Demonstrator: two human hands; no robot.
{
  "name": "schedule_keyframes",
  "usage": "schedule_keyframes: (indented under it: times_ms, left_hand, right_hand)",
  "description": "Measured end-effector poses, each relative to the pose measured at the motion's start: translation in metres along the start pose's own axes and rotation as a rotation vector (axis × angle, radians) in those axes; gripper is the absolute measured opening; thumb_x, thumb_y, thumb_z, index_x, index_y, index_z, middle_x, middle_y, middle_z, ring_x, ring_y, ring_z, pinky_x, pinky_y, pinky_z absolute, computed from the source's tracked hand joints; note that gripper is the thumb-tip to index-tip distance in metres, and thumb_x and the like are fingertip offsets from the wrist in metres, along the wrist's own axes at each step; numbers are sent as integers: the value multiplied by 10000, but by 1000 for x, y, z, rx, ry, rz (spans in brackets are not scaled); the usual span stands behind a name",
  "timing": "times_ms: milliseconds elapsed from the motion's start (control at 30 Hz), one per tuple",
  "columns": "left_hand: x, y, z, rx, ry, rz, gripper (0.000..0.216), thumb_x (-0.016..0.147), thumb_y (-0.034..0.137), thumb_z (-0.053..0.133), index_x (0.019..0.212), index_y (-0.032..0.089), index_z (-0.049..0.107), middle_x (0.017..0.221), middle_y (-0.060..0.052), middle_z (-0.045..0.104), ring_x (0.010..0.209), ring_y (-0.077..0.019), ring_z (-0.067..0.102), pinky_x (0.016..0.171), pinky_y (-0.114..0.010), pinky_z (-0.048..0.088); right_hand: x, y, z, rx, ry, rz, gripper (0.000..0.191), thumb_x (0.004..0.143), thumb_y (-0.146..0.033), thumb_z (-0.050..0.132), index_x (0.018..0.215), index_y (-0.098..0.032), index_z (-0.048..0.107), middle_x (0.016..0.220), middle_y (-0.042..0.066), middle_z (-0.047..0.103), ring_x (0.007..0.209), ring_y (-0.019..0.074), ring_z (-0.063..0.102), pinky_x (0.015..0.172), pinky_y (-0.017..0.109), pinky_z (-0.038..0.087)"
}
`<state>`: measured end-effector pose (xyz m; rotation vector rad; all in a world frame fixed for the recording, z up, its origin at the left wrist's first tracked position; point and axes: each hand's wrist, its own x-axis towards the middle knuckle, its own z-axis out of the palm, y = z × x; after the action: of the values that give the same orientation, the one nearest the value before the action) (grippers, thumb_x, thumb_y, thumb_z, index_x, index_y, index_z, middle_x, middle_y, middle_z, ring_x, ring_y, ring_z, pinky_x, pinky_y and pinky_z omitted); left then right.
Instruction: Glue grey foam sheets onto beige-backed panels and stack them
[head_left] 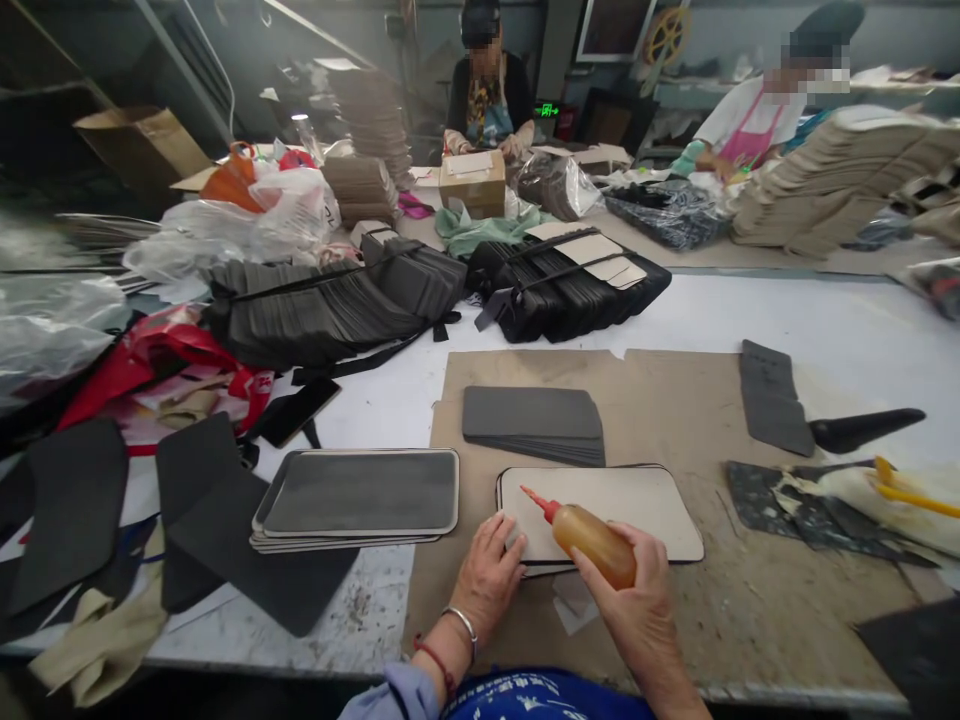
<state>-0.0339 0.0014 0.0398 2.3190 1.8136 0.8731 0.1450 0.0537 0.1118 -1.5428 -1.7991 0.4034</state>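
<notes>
My right hand grips an amber squeeze bottle, tilted with its red nozzle pointing up and left. The nozzle tip is over a beige rounded panel, close to its surface; whether it touches I cannot tell. This panel tops a small stack whose dark edges show at the left and back. At the panel's left edge rests my left hand, fingers extended, holding nothing. Left of it lies a stack of pale panels topped by a grey sheet. Behind the beige panel is a fanned pile of dark grey sheets.
Brown cardboard covers the table's middle. A black-handled tool lies at right near a glue-stained dark board. A phone and loose dark sheets lie left. Strapped black bundles stand behind. Two people work across the table.
</notes>
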Motion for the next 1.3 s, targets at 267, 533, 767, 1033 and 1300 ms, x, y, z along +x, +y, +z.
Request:
schedule_keyframes:
  times_ms: [267,533,767,1033,1300]
  left_hand:
    - [3,-4,-4,-38,0,6,263,792,129,498,1043,173,564,1112,-134,565,1125,-260,490,872,-461,516]
    - [4,-6,-4,1,11,31,231,799,142,503,1016,165,578,1107,-123,566,1120,-264,489,889,-461,510]
    - [4,-6,-5,6,6,31,268,805,113,489,1050,180,573,1131,-112,560,1144,-251,472,912,-451,491]
    - [5,-8,-4,24,52,75,253,814,107,481,1036,171,584,1111,-118,563,1120,-254,487,895,-443,495]
    - [7,-8,-4,47,68,112,237,816,121,494,1027,168,590,1111,-123,560,1089,-266,508,854,-453,513]
  right_hand:
    - [14,-12,14,-81,-46,-6,393,740,-474,584,1005,-215,452,947,64,487,898,218,499,803,398,455]
    - [18,-15,9,-187,-28,51,363,756,-513,542,961,-221,474,921,62,479,853,214,513,772,384,452]
    - [23,12,-24,-349,78,200,435,718,-605,508,930,-225,492,920,56,461,825,219,510,722,375,457]
    - [20,5,-22,-311,22,150,338,735,-478,564,950,-233,473,923,47,463,833,202,514,738,360,470]
    - [25,18,-23,-315,23,214,329,735,-472,550,951,-237,471,938,49,448,830,202,515,719,360,479]
